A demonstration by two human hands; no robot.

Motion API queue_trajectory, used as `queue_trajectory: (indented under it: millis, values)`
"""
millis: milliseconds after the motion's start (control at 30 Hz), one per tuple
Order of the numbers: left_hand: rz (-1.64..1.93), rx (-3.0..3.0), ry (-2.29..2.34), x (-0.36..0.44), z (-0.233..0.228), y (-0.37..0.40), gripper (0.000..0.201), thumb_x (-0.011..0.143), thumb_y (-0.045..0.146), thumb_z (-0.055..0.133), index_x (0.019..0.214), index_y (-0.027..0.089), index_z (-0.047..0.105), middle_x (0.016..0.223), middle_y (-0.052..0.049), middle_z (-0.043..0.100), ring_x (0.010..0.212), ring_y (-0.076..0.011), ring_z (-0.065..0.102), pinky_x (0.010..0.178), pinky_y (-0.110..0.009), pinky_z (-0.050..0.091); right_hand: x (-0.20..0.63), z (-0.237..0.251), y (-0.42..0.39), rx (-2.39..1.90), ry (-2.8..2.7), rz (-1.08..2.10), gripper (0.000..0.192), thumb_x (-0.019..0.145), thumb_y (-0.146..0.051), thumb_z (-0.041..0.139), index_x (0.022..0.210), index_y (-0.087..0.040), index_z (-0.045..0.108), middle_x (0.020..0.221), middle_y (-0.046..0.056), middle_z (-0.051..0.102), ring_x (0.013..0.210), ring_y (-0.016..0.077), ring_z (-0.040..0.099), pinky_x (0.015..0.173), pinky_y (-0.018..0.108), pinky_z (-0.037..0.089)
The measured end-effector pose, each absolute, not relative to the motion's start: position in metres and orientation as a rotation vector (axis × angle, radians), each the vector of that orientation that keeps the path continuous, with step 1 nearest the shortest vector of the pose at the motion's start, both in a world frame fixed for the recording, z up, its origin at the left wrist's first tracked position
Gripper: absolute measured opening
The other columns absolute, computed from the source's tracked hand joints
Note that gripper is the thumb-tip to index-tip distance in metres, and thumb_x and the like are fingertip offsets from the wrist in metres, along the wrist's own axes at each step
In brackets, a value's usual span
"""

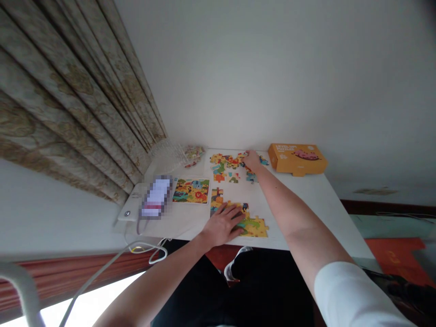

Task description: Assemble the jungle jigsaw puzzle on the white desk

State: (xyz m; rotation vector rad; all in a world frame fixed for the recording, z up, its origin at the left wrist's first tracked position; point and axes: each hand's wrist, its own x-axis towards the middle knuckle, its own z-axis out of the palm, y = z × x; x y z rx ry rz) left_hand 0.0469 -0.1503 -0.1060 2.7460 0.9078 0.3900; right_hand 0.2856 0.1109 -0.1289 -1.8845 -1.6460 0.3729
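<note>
My left hand (223,225) lies flat with fingers spread on a partly joined jigsaw puzzle (257,226) near the table's front edge. A green animal shows on its right part, and my palm hides some of the middle. Farther back, my right hand (252,161) reaches in among loose puzzle pieces (220,165), its fingers bent and closed at the tips. Whatever sits between those fingertips is hidden. Left of the joined part is a picture card (190,190) with a lion, an elephant and trees.
An orange puzzle box (298,159) stands at the back right of the white table (306,200). On the left are a blurred-out phone (156,197), a white cable (112,261) and a clear plastic bag (170,152) beside more colourful pieces (195,155). A patterned curtain (78,81) hangs at left.
</note>
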Motion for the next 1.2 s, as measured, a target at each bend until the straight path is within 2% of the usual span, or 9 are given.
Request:
queue_trajectory:
  millis: [133, 233, 300, 433, 533, 667, 800, 933, 1200]
  values:
    - [0.41, 2.785, 0.877, 0.048, -0.104, -0.151, 0.04, 0.104, 0.045, 0.056, 0.139, 0.025, 0.065, 0.146, -0.008, 0.065, 0.137, -0.0269, 0.058, 0.119, -0.048, 0.042, 0.296, -0.111, 0.09, -1.854, -1.452, 0.629, 0.033, 0.087, -0.029, 0.07, 0.117, -0.017, 0.072, 0.097, 0.011, 0.077, 0.077, 0.0216, 0.072, 0.072, 0.035, 0.059]
    - [0.438, 2.824, 0.872, 0.049, -0.104, -0.152, 0.038, 0.105, 0.043, 0.057, 0.135, 0.023, 0.066, 0.144, -0.007, 0.067, 0.133, -0.0265, 0.06, 0.116, -0.046, 0.043, 0.304, -0.103, 0.06, -1.694, -1.235, 0.812, 0.033, 0.082, -0.032, 0.075, 0.112, -0.019, 0.07, 0.086, 0.004, 0.074, 0.069, 0.0174, 0.069, 0.063, 0.029, 0.055]
    - [0.455, 2.84, 0.881, 0.05, -0.104, -0.153, 0.036, 0.104, 0.042, 0.058, 0.134, 0.024, 0.066, 0.143, -0.007, 0.067, 0.132, -0.0262, 0.061, 0.116, -0.045, 0.043, 0.309, -0.103, 0.033, -1.559, -1.122, 0.948, 0.035, 0.075, -0.035, 0.081, 0.104, -0.019, 0.07, 0.08, 0.001, 0.071, 0.068, 0.0172, 0.068, 0.06, 0.027, 0.053]
    - [0.492, 2.857, 0.894, 0.051, -0.108, -0.155, 0.036, 0.104, 0.041, 0.059, 0.135, 0.024, 0.066, 0.142, -0.008, 0.068, 0.131, -0.0262, 0.062, 0.116, -0.045, 0.043, 0.315, -0.109, -0.028, -1.396, -1.148, 1.103, 0.049, 0.061, -0.043, 0.09, 0.099, -0.019, 0.071, 0.082, 0.002, 0.072, 0.073, 0.0198, 0.07, 0.058, 0.027, 0.051]
    - [0.551, 2.871, 0.893, 0.051, -0.111, -0.157, 0.034, 0.105, 0.038, 0.058, 0.134, 0.022, 0.067, 0.141, -0.008, 0.068, 0.13, -0.0257, 0.062, 0.118, -0.045, 0.042, 0.309, -0.117, -0.068, -1.342, -1.196, 1.168, 0.052, 0.062, -0.047, 0.09, 0.101, -0.019, 0.072, 0.085, 0.004, 0.075, 0.075, 0.0205, 0.07, 0.059, 0.027, 0.05]
    - [0.609, 2.885, 0.872, 0.05, -0.114, -0.158, 0.031, 0.105, 0.034, 0.057, 0.131, 0.022, 0.069, 0.138, -0.008, 0.07, 0.129, -0.0256, 0.063, 0.117, -0.046, 0.043, 0.296, -0.126, -0.093, -1.348, -1.229, 1.192, 0.056, 0.067, -0.053, 0.087, 0.111, -0.019, 0.075, 0.089, 0.005, 0.077, 0.079, 0.0219, 0.072, 0.063, 0.029, 0.051]
    - [0.636, 2.893, 0.861, 0.05, -0.114, -0.158, 0.031, 0.106, 0.034, 0.056, 0.13, 0.021, 0.07, 0.137, -0.008, 0.071, 0.128, -0.0271, 0.064, 0.116, -0.047, 0.044, 0.289, -0.131, -0.091, -1.318, -1.274, 1.197, 0.054, 0.066, -0.053, 0.087, 0.107, -0.019, 0.077, 0.088, 0.006, 0.078, 0.083, 0.0235, 0.073, 0.077, 0.034, 0.056]
    - [0.642, 2.889, 0.856, 0.05, -0.112, -0.158, 0.032, 0.106, 0.034, 0.054, 0.131, 0.02, 0.07, 0.137, -0.008, 0.07, 0.129, -0.0273, 0.063, 0.116, -0.047, 0.044, 0.287, -0.134, -0.082, -1.34, -1.325, 1.177, 0.045, 0.071, -0.045, 0.086, 0.107, -0.019, 0.079, 0.091, 0.006, 0.08, 0.086, 0.0232, 0.073, 0.085, 0.037, 0.057]
    - [0.631, 2.885, 0.853, 0.05, -0.112, -0.158, 0.032, 0.106, 0.034, 0.054, 0.131, 0.021, 0.07, 0.138, -0.008, 0.07, 0.129, -0.0269, 0.063, 0.116, -0.047, 0.044, 0.29, -0.143, -0.071, -1.514, -1.535, 0.973, 0.035, 0.076, -0.036, 0.082, 0.106, -0.019, 0.081, 0.079, 0.002, 0.076, 0.071, 0.0188, 0.064, 0.073, 0.031, 0.052]
